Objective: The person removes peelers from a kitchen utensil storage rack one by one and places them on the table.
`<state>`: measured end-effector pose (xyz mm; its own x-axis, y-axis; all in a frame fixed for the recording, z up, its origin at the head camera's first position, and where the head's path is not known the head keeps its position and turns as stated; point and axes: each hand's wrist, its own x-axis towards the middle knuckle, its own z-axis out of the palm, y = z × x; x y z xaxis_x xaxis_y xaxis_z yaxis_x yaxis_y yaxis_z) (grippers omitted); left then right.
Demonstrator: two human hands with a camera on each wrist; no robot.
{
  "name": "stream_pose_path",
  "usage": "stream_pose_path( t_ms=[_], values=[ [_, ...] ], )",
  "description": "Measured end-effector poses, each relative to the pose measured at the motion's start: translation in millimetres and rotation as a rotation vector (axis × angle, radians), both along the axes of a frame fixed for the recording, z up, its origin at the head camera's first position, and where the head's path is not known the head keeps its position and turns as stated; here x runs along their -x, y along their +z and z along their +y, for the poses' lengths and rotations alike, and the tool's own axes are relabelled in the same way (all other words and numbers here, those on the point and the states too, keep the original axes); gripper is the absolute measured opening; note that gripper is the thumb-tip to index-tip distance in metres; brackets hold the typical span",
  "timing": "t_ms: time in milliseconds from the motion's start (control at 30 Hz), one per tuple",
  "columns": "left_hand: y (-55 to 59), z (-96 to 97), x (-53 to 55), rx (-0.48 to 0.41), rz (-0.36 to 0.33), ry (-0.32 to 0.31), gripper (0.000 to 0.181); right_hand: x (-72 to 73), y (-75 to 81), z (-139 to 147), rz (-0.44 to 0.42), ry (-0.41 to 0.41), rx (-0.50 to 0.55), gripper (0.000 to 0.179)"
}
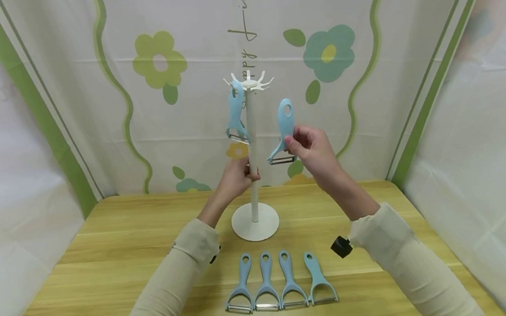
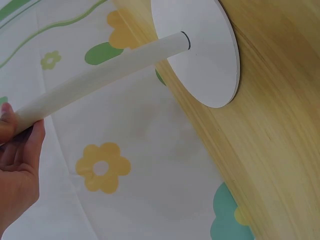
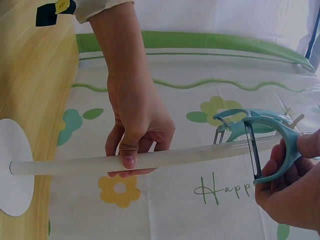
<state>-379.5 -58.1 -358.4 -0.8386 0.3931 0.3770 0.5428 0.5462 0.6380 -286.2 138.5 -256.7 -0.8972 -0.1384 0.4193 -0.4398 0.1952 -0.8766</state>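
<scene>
Left hand [image 1: 236, 177]: curled around the white stand pole [image 1: 250, 125], below the hooks [image 1: 263, 81].
Right hand [image 1: 315, 148]: pinches a light-blue peeler [image 1: 286, 117], handle up, open air between it and the pole.
Hung peeler [image 1: 235, 106]: on the hooks' left side (blade down).
Counter [image 1: 144, 225]: round base [image 1: 257, 230] near the far edge; four peelers [image 1: 286, 268] rowed nearer, wood stretching either side.

an open gap parts the held peeler [image 1: 285, 119] from the white stand [image 1: 250, 125], whose upper left side a hung peeler [image 1: 235, 110] obstructs.

1 blue peeler [image 1: 286, 124] is held handle-up near a white stand [image 1: 249, 122].
</scene>
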Motion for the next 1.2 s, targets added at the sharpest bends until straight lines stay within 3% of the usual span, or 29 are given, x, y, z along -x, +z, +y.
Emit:
stream_pose_path(
  t_ms=[700,1200],
  values=[
    [-1.0,-0.2,0.7,-0.030,-0.027,-0.011,0.009,-26.6,-27.9,20.9,-0.022,0.055,0.001,0.022],
    [-0.5,-0.5,2.3,-0.003,-0.027,-0.007,0.015,-41.2,-61.0,41.8,-0.095,0.035,-0.043,0.025]
  ],
)
